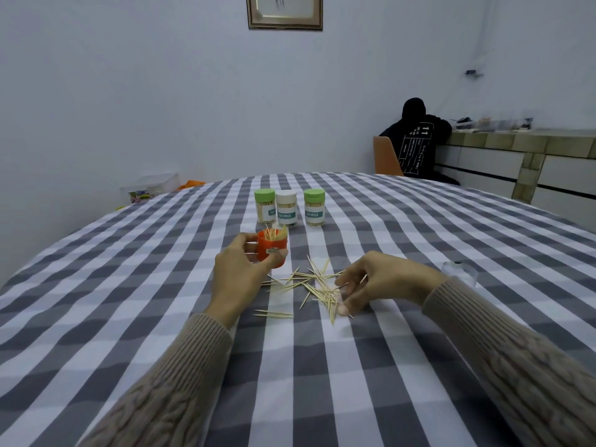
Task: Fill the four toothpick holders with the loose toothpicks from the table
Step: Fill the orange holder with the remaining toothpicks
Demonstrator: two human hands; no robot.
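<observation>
Loose thin wooden toothpicks [314, 285] lie scattered on the grey and white checked table [419, 227], in front of the person, between the two hands. A pair of them lies apart, nearer to the person. The right hand [380, 282] rests on the right part of this pile; its fingers [343, 308] are curled down onto the toothpicks and seem to pinch a few of them, though the exact hold is blurred.

Just left of the pile stands a small orange plastic toothpick holder [272, 248], open on top, with many toothpicks standing upright in it. The left hand [240, 272] grips this holder, the thumb on its front and the other fingers curled around the far side.

Behind it, three clear cylindrical holders stand in a row, all closed and full of toothpicks: one with green lid [265, 206], one with white lid [286, 208] touching it, and another with green lid [314, 207] a little apart to the right.

A clear plastic lid [459, 272] lies on the table to the right of the right hand.
</observation>
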